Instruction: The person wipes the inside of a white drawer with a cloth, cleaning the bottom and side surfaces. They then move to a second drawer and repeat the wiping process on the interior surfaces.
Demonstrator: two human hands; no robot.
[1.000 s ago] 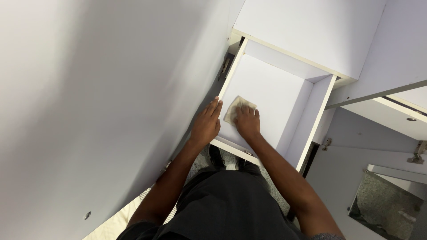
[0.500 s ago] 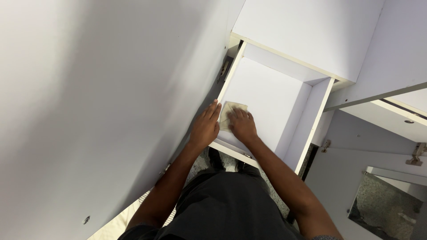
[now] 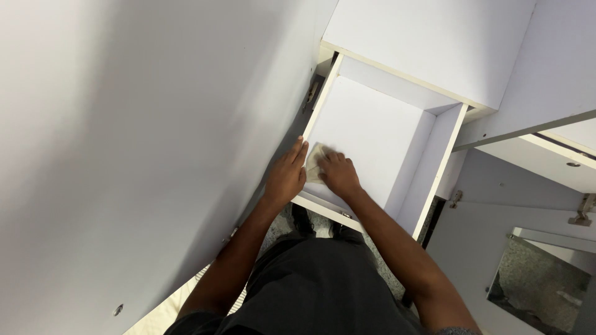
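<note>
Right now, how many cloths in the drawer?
1: a pale cloth under the right hand, at the near left corner of the open white drawer. Nothing else visible inside.

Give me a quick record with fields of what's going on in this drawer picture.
Setting: open white drawer seen from above, white cabinet panels around it
Right hand: palm down on a small pale cloth, pressing it to the drawer floor at the near left corner
Left hand: resting on the drawer's left front edge, fingers beside the cloth
Drawer contents: only the cloth visible
Below: person's dark clothing, speckled floor
</note>
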